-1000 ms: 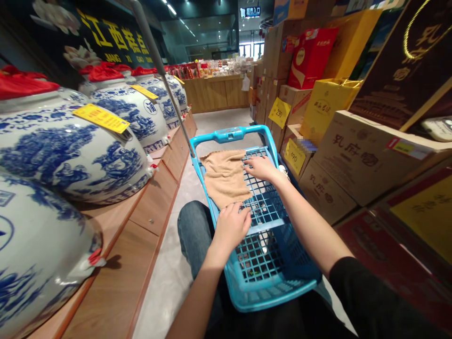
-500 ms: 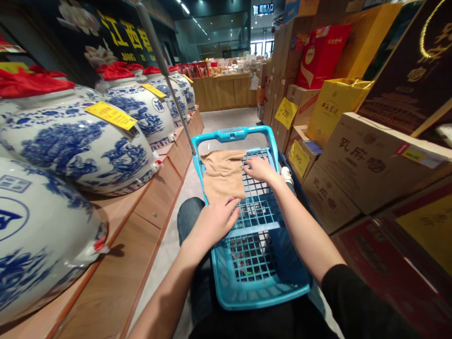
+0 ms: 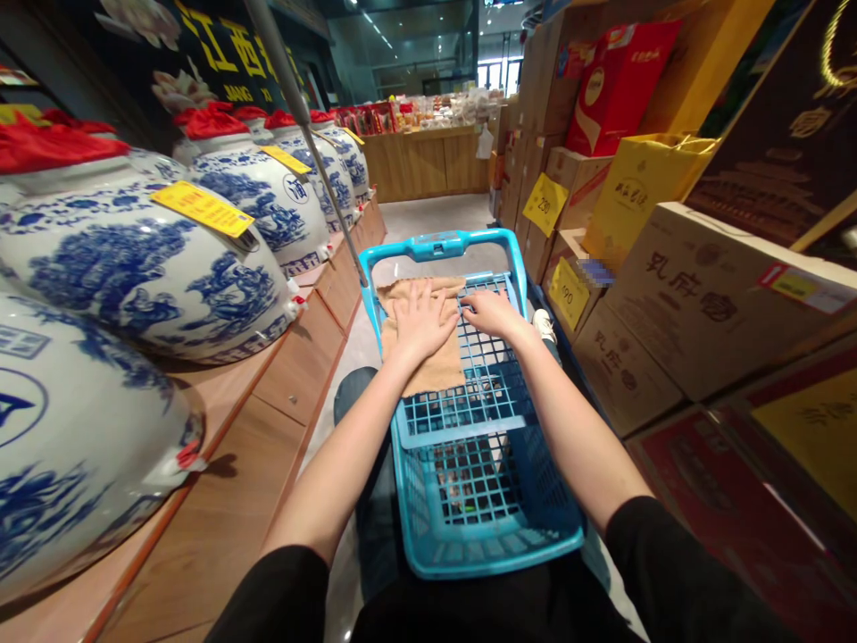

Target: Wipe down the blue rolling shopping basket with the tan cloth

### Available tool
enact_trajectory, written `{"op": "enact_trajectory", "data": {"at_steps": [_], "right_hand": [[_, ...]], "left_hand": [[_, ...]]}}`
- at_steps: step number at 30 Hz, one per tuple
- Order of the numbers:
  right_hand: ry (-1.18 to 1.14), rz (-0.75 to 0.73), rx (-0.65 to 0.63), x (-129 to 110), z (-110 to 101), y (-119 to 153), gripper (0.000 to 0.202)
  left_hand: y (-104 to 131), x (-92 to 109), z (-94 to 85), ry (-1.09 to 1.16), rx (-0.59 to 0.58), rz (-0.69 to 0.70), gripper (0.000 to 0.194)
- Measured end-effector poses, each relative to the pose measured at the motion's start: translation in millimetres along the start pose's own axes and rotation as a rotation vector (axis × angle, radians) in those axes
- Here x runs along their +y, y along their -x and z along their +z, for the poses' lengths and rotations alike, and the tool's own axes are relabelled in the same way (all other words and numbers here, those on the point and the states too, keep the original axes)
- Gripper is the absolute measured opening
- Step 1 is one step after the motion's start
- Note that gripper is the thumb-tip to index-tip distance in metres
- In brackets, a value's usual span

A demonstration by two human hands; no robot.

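Observation:
A tan cloth (image 3: 438, 368) lies over the upper left of the grid of a blue shopping basket (image 3: 492, 564). My left hand (image 3: 423, 323) rests flat on the cloth, open, its fingers spread toward the basket's far end. Just right of the cloth, my right hand (image 3: 494, 314) is on the grid with its fingers loosely bent and apart; its fingertips are close to the cloth's edge. No object shows in that hand. The blue handle (image 3: 438, 248) arches beyond both hands, and a grey pole leans at the basket's upper left corner.
Large blue-and-white jars (image 3: 140, 259) with red cloth tops line a wooden shelf (image 3: 268, 438) on the left. Stacked cartons (image 3: 710, 304), a yellow bag (image 3: 643, 192) and a red box (image 3: 616, 85) rise close on the right. A wooden counter (image 3: 428, 165) with goods stands ahead.
My left hand has moved forward from the cloth's near edge onto its middle and flattened out. The cloth's near edge now reaches slightly lower. My right hand has stayed nearly in place.

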State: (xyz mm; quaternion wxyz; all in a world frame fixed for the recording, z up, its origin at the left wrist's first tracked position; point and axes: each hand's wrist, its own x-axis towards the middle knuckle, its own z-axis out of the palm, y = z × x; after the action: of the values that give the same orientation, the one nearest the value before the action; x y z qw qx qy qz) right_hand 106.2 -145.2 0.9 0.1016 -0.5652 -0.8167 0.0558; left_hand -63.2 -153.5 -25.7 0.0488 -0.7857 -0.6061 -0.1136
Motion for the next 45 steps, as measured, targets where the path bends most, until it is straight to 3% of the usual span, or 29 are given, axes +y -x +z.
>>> {"op": "enact_trajectory", "data": {"at_steps": [6, 10, 13, 21, 31, 38, 45], "right_hand": [[-0.012, 0.006, -0.012, 3.3, 4.2, -3.4, 0.036], [-0.005, 0.022, -0.026, 3.3, 9.2, -5.5, 0.038], [0.010, 0.036, -0.029, 1.5, 12.0, -6.7, 0.038], [0.035, 0.066, 0.004, -3.2, 10.2, -6.3, 0.034], [0.023, 0.098, -0.032, 2.9, -3.4, -12.6, 0.029], [0.042, 0.094, -0.067, 7.1, -16.5, -15.2, 0.029], [0.035, 0.103, -0.065, 8.2, -18.1, -21.5, 0.027]], "left_hand": [[47.9, 6.8, 2.7, -0.100, -0.071, 0.064, 0.071], [82.1, 12.1, 2.9, -0.127, -0.250, 0.096, 0.081], [91.6, 13.6, 4.2, -0.122, -0.345, 0.103, 0.085], [74.3, 7.7, 1.0, -0.101, -0.225, 0.079, 0.072], [50.0, 2.4, -3.6, -0.065, -0.187, 0.071, 0.068], [39.5, 12.9, -17.3, -0.018, -0.014, 0.092, 0.045], [33.7, 22.8, -16.3, -0.029, -0.009, 0.092, 0.049]]}}
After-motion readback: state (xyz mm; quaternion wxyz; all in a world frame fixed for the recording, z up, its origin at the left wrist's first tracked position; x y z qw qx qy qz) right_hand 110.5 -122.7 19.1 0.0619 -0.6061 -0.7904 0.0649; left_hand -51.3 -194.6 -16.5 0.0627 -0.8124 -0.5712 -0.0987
